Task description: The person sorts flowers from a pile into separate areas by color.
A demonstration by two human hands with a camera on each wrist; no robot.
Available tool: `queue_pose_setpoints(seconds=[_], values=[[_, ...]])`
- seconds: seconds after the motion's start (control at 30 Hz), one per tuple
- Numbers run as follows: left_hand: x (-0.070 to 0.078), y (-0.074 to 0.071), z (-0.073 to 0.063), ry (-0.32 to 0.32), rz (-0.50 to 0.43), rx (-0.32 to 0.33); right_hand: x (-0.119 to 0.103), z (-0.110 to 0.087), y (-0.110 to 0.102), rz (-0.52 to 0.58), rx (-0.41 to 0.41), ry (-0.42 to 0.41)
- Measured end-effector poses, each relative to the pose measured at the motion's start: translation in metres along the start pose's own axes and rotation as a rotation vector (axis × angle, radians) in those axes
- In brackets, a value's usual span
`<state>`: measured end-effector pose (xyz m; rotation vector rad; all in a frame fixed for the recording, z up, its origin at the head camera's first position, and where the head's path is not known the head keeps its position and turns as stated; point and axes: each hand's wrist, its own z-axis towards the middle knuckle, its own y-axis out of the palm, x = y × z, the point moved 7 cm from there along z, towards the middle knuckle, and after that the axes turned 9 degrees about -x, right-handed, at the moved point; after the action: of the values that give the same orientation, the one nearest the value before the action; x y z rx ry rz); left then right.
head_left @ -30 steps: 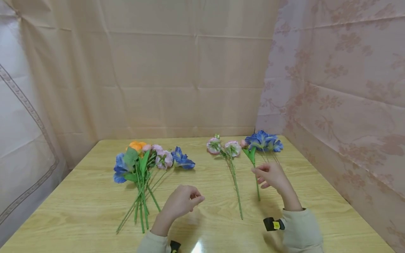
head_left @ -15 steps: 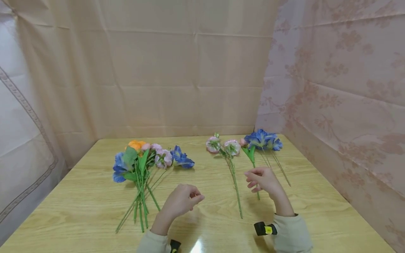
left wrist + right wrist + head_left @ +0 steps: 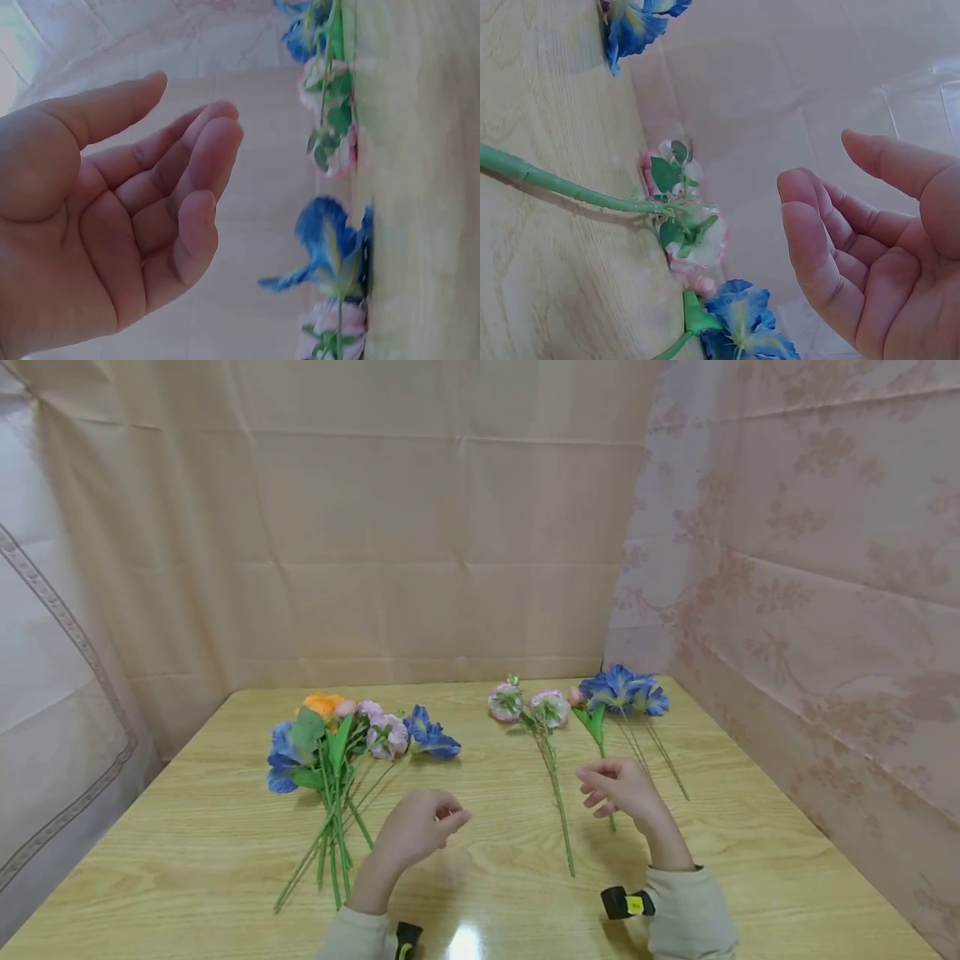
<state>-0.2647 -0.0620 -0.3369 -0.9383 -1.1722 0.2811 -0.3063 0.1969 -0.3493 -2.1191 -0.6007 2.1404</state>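
Observation:
My left hand is raised over the table just right of a pile of stems, its fingers loosely bent. Its palm shows bare in the left wrist view. My right hand hovers over the green stem of a pink bud with a green leaf, holding nothing. In the right wrist view its fingers are relaxed and apart from the thumb. Left of it lies a stem with pink-and-white blooms. Behind it are blue flowers with thin stems.
The pile at left has an orange flower, a blue flower, pink-lilac blooms and crossing green stems. Another blue flower lies at its right. Beige cloth hangs behind the wooden table, patterned cloth at right.
My right hand has moved left and slightly down, away from the blue flowers' stems, then nearly stopped. My left hand has shifted a little left and up.

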Motion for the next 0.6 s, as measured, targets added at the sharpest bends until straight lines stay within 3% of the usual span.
queue_pose_setpoints(seconds=[0.2,0.3,0.4,0.5,0.6], values=[[-0.022,-0.033,-0.012,-0.161,0.183,0.250,0.001,0.000,0.004,0.008,-0.025,0.001],[-0.039,-0.051,-0.021,-0.284,0.264,0.371,0.002,0.001,0.005,0.008,-0.036,0.008],[-0.058,-0.067,-0.033,-0.417,0.287,0.466,0.003,0.002,0.006,0.008,-0.041,0.018],[-0.075,-0.076,-0.043,-0.527,0.267,0.506,0.004,0.003,0.006,0.009,-0.047,0.021],[-0.089,-0.077,-0.048,-0.604,0.219,0.464,0.004,0.003,0.007,0.005,-0.058,0.012]])
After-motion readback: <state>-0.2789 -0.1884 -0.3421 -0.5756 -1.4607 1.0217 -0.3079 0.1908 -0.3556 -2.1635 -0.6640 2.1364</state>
